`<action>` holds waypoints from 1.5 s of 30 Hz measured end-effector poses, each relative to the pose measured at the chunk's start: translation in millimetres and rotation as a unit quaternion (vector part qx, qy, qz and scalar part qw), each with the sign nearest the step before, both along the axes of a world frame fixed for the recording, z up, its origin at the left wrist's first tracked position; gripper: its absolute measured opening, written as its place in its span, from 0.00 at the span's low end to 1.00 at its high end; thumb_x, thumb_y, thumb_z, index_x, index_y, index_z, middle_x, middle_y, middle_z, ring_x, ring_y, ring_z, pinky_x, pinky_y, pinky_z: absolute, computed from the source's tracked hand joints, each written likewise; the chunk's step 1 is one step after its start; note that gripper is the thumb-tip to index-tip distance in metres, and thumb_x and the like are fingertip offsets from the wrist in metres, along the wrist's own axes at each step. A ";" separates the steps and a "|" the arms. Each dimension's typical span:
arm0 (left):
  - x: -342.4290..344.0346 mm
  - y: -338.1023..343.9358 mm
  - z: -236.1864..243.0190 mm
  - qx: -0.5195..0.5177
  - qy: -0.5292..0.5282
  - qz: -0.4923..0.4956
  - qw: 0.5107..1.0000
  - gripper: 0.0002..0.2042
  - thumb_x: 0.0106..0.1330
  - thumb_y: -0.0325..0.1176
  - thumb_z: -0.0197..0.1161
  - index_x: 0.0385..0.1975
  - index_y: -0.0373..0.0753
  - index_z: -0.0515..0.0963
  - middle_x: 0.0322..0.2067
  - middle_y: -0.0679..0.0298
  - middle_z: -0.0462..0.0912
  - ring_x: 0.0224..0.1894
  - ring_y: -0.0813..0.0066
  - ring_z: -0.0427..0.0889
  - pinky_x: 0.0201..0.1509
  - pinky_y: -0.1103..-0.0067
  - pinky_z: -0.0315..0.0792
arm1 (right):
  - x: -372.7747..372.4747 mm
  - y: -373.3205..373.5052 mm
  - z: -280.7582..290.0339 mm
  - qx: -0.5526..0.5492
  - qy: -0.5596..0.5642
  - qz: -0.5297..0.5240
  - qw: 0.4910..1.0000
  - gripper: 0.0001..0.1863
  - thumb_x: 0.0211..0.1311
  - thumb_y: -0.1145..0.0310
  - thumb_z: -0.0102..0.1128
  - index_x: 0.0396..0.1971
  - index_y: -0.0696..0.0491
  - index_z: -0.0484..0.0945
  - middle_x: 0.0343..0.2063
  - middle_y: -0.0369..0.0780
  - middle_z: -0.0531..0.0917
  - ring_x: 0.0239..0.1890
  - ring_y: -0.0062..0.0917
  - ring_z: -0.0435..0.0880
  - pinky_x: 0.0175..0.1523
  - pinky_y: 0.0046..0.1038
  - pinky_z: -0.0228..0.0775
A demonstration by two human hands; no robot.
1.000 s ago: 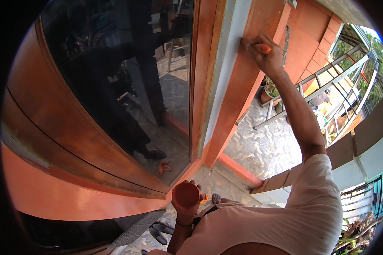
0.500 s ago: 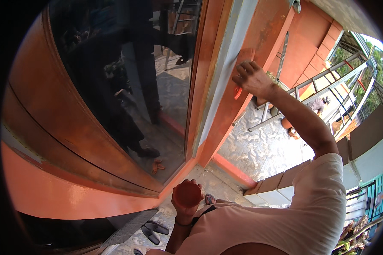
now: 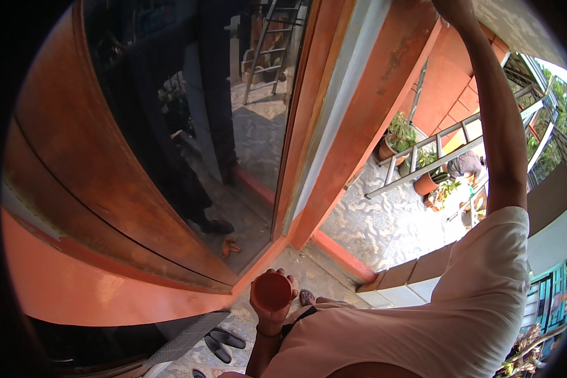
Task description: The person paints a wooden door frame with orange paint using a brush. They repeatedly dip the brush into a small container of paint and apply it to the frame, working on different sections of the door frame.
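Observation:
My left hand (image 3: 271, 323) is wrapped round a small round cup (image 3: 274, 309), low in front of my body. The inside of the cup is reddish-brown; whether that is paint or the bare cup, I cannot tell. My right arm stretches up to the top edge of the picture. Only the back part of my right hand (image 3: 455, 9) shows, near the top of an orange post (image 3: 359, 113). Its fingers, and anything in them, are out of sight. Darker, uneven patches mark the post's upper face.
A dark glass pane (image 3: 252, 164) in a brown-orange frame stands at left. Past the post lean metal ladders (image 3: 422, 162) beside potted plants (image 3: 426, 184); a person (image 3: 465, 165) bends there. Black slippers (image 3: 223, 343) lie on the floor, and a low tiled wall (image 3: 397, 280) runs at right.
My right hand, which held a brush with an orange-red handle against the post, has risen to the picture's top edge. The cup in my left hand has shifted only slightly.

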State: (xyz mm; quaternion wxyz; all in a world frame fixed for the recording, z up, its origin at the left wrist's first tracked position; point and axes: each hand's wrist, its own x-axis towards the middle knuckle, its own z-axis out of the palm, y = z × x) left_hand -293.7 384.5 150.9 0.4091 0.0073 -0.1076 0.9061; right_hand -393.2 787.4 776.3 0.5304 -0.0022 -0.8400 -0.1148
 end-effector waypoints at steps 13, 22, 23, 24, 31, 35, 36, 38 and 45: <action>-7.6 -5.3 -4.2 -0.050 0.012 0.000 0.999 0.29 0.74 0.57 0.61 0.63 0.40 0.75 0.60 0.55 0.75 0.66 0.49 0.71 0.55 0.49 0.80 | 32.2 -6.1 -321.8 0.232 -0.323 0.047 0.916 0.09 0.51 0.72 0.69 0.33 0.46 0.80 0.35 0.37 0.81 0.37 0.32 0.86 0.38 0.37 0.82; -7.7 4.6 1.5 -0.032 0.020 -0.016 0.999 0.28 0.74 0.56 0.63 0.62 0.40 0.75 0.59 0.56 0.73 0.65 0.51 0.70 0.56 0.50 0.79 | 52.3 -20.8 -24.1 0.191 0.051 0.002 0.980 0.02 0.66 0.73 0.69 0.35 0.52 0.84 0.35 0.40 0.87 0.35 0.37 0.89 0.37 0.36 0.79; -6.7 -2.9 5.4 -0.045 0.016 0.003 0.999 0.27 0.74 0.56 0.62 0.62 0.41 0.75 0.60 0.56 0.73 0.65 0.51 0.70 0.56 0.50 0.79 | 37.1 -20.6 -41.0 0.254 0.042 -0.035 0.966 0.03 0.67 0.73 0.70 0.34 0.54 0.83 0.34 0.42 0.88 0.33 0.37 0.89 0.37 0.32 0.79; -6.3 -4.4 7.3 -0.045 0.012 0.008 0.999 0.27 0.74 0.56 0.62 0.62 0.41 0.75 0.60 0.56 0.73 0.66 0.51 0.70 0.56 0.49 0.79 | 30.0 -22.6 -55.6 0.328 0.029 -0.083 0.941 0.05 0.68 0.73 0.71 0.32 0.56 0.83 0.34 0.44 0.88 0.32 0.37 0.89 0.36 0.29 0.79; -9.5 8.4 -2.9 -0.032 0.040 -0.035 0.998 0.28 0.75 0.57 0.61 0.63 0.40 0.75 0.61 0.55 0.74 0.67 0.48 0.72 0.59 0.48 0.79 | 41.3 3.9 -379.4 0.281 -0.412 -0.004 0.867 0.04 0.58 0.64 0.66 0.33 0.46 0.83 0.38 0.37 0.81 0.44 0.32 0.84 0.48 0.35 0.80; -8.2 -2.6 -8.8 -0.082 0.022 -0.018 0.996 0.30 0.75 0.57 0.62 0.64 0.39 0.74 0.61 0.55 0.74 0.67 0.48 0.72 0.59 0.48 0.81 | 91.2 -42.4 -486.4 -0.014 -0.376 0.126 0.918 0.11 0.54 0.72 0.69 0.39 0.49 0.82 0.43 0.36 0.83 0.47 0.35 0.87 0.45 0.37 0.85; -8.2 -7.5 -4.6 -0.085 0.021 -0.012 0.996 0.30 0.75 0.57 0.63 0.64 0.39 0.73 0.61 0.55 0.74 0.67 0.47 0.72 0.59 0.48 0.81 | 104.1 -55.0 -498.1 -0.099 -0.379 0.116 0.913 0.13 0.53 0.73 0.70 0.40 0.49 0.82 0.44 0.36 0.84 0.47 0.35 0.87 0.43 0.36 0.85; -5.9 -14.4 3.8 -0.077 0.018 -0.008 0.997 0.30 0.75 0.57 0.63 0.65 0.40 0.73 0.62 0.55 0.74 0.68 0.47 0.71 0.59 0.48 0.82 | 115.1 -60.8 -521.7 -0.193 -0.330 0.128 0.915 0.12 0.57 0.74 0.69 0.42 0.49 0.83 0.41 0.36 0.85 0.43 0.35 0.89 0.39 0.37 0.85; -17.8 -8.0 2.4 -0.074 0.036 -0.059 0.995 0.28 0.75 0.54 0.64 0.65 0.40 0.73 0.63 0.56 0.73 0.68 0.48 0.71 0.60 0.50 0.83 | 71.4 0.5 -450.3 -0.167 -0.277 0.066 0.944 0.08 0.65 0.70 0.65 0.43 0.48 0.81 0.38 0.39 0.83 0.38 0.41 0.87 0.39 0.43 0.81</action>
